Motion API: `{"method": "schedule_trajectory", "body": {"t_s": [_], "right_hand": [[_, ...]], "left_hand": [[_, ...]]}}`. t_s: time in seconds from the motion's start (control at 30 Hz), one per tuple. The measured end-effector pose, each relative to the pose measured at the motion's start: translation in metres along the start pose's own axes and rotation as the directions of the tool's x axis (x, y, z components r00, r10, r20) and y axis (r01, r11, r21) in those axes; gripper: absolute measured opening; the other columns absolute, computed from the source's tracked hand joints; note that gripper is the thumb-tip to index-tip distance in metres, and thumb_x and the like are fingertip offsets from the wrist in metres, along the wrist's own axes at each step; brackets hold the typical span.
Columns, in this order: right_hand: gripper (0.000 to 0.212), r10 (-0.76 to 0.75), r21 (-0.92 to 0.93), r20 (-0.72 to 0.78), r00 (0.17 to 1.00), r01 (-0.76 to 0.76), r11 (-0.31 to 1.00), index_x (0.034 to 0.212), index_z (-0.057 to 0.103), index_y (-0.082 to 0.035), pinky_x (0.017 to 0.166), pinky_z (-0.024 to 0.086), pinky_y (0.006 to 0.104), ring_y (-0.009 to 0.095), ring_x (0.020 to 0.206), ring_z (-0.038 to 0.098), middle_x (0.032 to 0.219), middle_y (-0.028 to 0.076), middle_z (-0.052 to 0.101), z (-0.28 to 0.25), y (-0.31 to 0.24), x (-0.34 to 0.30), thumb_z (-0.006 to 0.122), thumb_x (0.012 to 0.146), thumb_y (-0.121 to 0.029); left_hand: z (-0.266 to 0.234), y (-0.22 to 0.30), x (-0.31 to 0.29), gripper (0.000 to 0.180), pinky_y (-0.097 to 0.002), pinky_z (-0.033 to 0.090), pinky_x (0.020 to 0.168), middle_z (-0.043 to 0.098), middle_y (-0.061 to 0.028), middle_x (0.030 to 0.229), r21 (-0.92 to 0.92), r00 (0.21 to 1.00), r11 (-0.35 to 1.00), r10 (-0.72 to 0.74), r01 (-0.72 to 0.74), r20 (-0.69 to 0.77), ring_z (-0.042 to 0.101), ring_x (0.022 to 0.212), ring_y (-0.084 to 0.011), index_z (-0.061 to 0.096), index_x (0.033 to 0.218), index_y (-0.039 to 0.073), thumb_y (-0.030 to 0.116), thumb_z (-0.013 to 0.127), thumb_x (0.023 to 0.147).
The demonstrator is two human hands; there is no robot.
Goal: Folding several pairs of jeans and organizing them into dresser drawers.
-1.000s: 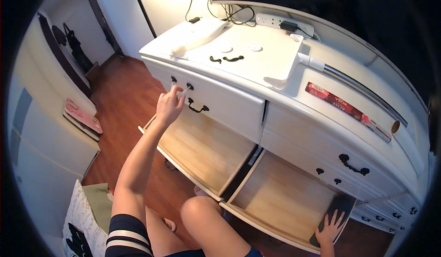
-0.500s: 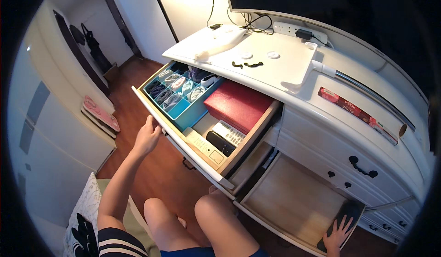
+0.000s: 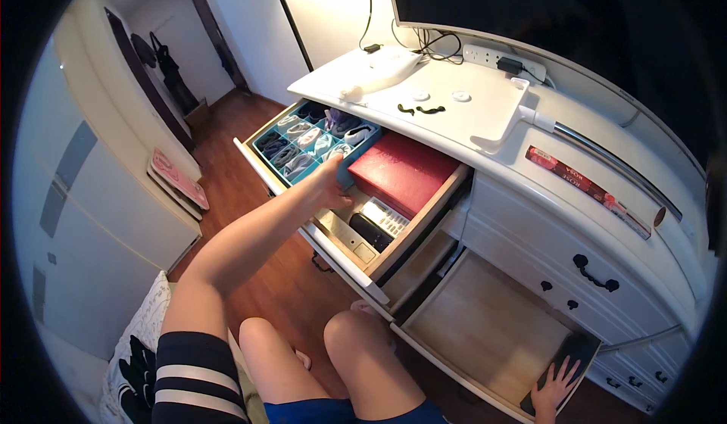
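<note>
My left hand (image 3: 333, 186) reaches into the open upper drawer, beside the right wall of a blue divided organizer (image 3: 344, 176). Its fingers look loosely bent and partly overlapped; whether they touch the organizer is unclear. Rolled socks and small cloth items (image 3: 304, 138) fill the compartments. To the right lie a red box (image 3: 401, 173), a black remote control (image 3: 370, 232), a white remote control (image 3: 388, 217) and a long pale remote-like device (image 3: 352, 238). My right hand (image 3: 555, 390) rests flat, fingers spread, on a dark flat object (image 3: 577, 350) at the right end of the lower pulled-out drawer (image 3: 485, 329).
On the white dresser top (image 3: 454, 132) are a white tray-like piece with a metal pole (image 3: 606, 163), a red floral long box (image 3: 587, 189), two small black handles (image 3: 430, 110) and a power strip (image 3: 492, 59). A screen (image 3: 522, 15) stands behind. My knees (image 3: 356, 333) are below the drawers.
My left hand has moved from the upper drawer's front edge to inside the drawer, next to the organizer. My right hand stays on the dark flat object. The view has shifted slightly.
</note>
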State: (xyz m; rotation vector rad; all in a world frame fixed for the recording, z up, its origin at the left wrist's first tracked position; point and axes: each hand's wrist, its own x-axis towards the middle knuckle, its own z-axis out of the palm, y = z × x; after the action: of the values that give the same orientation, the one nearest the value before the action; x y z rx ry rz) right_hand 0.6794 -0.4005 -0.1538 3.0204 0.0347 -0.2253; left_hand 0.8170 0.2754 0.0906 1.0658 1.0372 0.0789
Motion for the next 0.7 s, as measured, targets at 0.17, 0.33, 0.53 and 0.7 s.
{"method": "schedule_trajectory", "body": {"t_s": [0.17, 0.33, 0.53, 0.7], "right_hand": [[0.072, 0.003, 0.000, -0.014, 1.000, -0.003, 1.000, 0.136, 0.059, -0.015, 0.118, 0.005, 0.0615, 0.040, 0.150, -0.004, 0.164, 0.014, 0.012, -0.001, 0.001, -0.001, 0.070, 0.071, -0.044], [0.074, -0.004, 0.002, -0.051, 0.999, 0.004, 1.000, 0.136, 0.059, -0.014, 0.118, 0.005, 0.0621, 0.040, 0.150, -0.002, 0.163, 0.014, 0.013, 0.004, 0.003, -0.003, 0.071, 0.070, -0.044], [0.074, -0.013, 0.024, -0.037, 0.999, 0.014, 1.000, 0.134, 0.060, -0.013, 0.118, 0.006, 0.0623, 0.041, 0.150, -0.003, 0.163, 0.015, 0.013, 0.002, 0.003, -0.001, 0.071, 0.069, -0.045], [0.073, 0.000, 0.030, -0.019, 1.000, 0.001, 1.000, 0.135, 0.060, -0.013, 0.117, 0.007, 0.0628, 0.041, 0.150, -0.002, 0.163, 0.015, 0.013, 0.003, 0.006, -0.001, 0.071, 0.070, -0.045]], "left_hand": [[0.041, -0.004, -0.006, 0.051, -0.0478, 0.046, 0.103, 0.060, -0.0162, 0.121, -0.252, 0.993, 0.961, -0.103, 0.113, 0.052, 0.057, 0.119, -0.0295, 0.061, 0.111, 0.008, 0.055, 0.048, 0.094], [0.049, -0.002, -0.023, 0.046, -0.0416, 0.057, 0.075, 0.067, -0.0054, 0.094, -0.372, 0.984, 0.917, -0.173, 0.145, -0.045, 0.067, 0.086, -0.0226, 0.061, 0.103, 0.011, 0.054, 0.049, 0.093], [0.019, -0.006, 0.032, 0.052, -0.0411, 0.043, 0.092, 0.053, -0.0074, 0.123, -0.325, 0.997, 0.943, -0.082, 0.077, -0.001, 0.049, 0.115, -0.0235, 0.049, 0.126, 0.013, 0.049, 0.058, 0.089], [0.037, -0.003, -0.006, 0.052, -0.0367, 0.043, 0.080, 0.061, -0.0066, 0.107, -0.314, 0.995, 0.948, -0.075, 0.052, -0.061, 0.055, 0.097, -0.0203, 0.060, 0.110, 0.013, 0.058, 0.063, 0.084]]}}
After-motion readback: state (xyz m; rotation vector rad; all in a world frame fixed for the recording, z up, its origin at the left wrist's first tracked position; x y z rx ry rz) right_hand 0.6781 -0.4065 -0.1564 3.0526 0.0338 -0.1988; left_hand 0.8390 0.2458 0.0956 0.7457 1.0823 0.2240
